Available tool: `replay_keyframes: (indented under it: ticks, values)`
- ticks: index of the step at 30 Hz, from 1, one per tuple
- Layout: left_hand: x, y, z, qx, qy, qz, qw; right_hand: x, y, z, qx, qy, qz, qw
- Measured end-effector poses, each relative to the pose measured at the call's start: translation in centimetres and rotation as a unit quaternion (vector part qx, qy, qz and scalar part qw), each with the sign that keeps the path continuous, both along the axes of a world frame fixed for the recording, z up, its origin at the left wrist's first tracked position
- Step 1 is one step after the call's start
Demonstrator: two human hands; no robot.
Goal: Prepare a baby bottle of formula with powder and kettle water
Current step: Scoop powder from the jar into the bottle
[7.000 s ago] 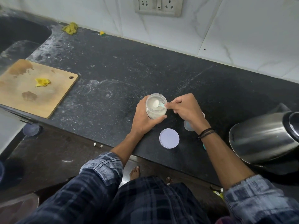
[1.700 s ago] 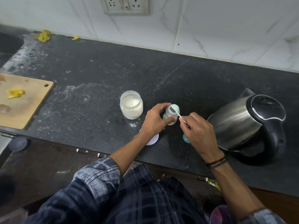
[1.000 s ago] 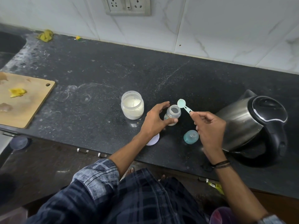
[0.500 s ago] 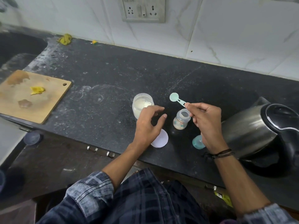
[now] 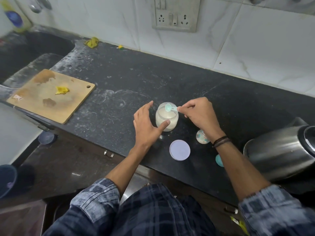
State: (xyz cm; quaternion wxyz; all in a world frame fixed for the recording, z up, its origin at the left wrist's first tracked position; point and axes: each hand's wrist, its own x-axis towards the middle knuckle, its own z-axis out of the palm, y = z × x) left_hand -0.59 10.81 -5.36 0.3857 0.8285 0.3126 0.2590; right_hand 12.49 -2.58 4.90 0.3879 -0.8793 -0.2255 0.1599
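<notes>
Along a black stone counter (image 5: pixel 170 79), dusted with pale smears, under white wall tiles and a socket plate (image 5: pixel 175 14): a sink (image 5: pixel 34 51) and wooden cutting board (image 5: pixel 51 95) lie well left of the fingers, a steel kettle (image 5: pixel 279 155) right of them. Between the hands the powder jar (image 5: pixel 167 119) stands upright, mouth open. On the left hand (image 5: pixel 146 123) the fingers are straight and spread beside the jar, thumb at its near wall. The right hand (image 5: pixel 199 113) pinches the teal scoop (image 5: pixel 170 108) by the handle. The scoop's long axis runs left to right, bowl pointing left over the jar mouth. The baby bottle (image 5: pixel 202 137) sits by the right wrist, partly hidden. A white lid (image 5: pixel 179 150) lies flat below the left thumb.
</notes>
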Motion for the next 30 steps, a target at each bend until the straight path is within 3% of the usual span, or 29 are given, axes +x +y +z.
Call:
replay_keyframes:
  ticks: [6,12,20,30]
  values:
    - [0.2,0.9,0.0,-0.015,0.027,-0.028,0.999,0.4,3.2,-0.3,-0.170,-0.114,0.071,0.976]
    - [0.4,1.3,-0.1,-0.031,0.031,-0.051,0.998,-0.2,5.1,-0.5,-0.246,-0.191,0.131,0.941]
    - [0.4,1.0,0.4,-0.049,-0.034,-0.081,0.995,0.1,3.8,0.4,-0.147,-0.142,0.056,0.977]
    - [2.9,-3.2,3.9,0.033,-0.124,-0.120,0.985,1.2,-4.4,1.8,-0.058,-0.097,-0.063,0.992]
